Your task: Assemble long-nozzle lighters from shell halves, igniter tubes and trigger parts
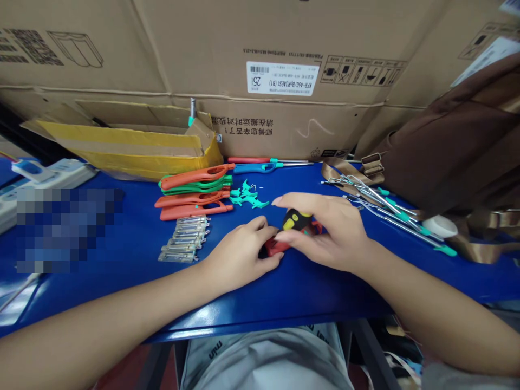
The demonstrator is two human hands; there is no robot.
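Note:
My left hand [239, 252] pinches a red plastic lighter casing [277, 247] low over the table, fingers closed around its near end. In my right hand [337, 230] is a short screwdriver [296, 219] with a black and yellow handle, gripped between thumb and fingers above the casing. The screwdriver's tip is hidden. To the left of the casing lie several teal plastic triggers [252, 197]. A row of clear lighter fuel tanks [184, 238] lies beside my left forearm, with a stack of orange and green lighter casings [195, 187] behind it.
Metal lighter tubes with teal ends [402, 214] lie at right near a brown bag [455, 141] and its strap. A yellow-edged cardboard box [134, 149] stands at back left, a white power strip [44, 184] at far left. Large cardboard [182, 49] walls the blue table [260, 303].

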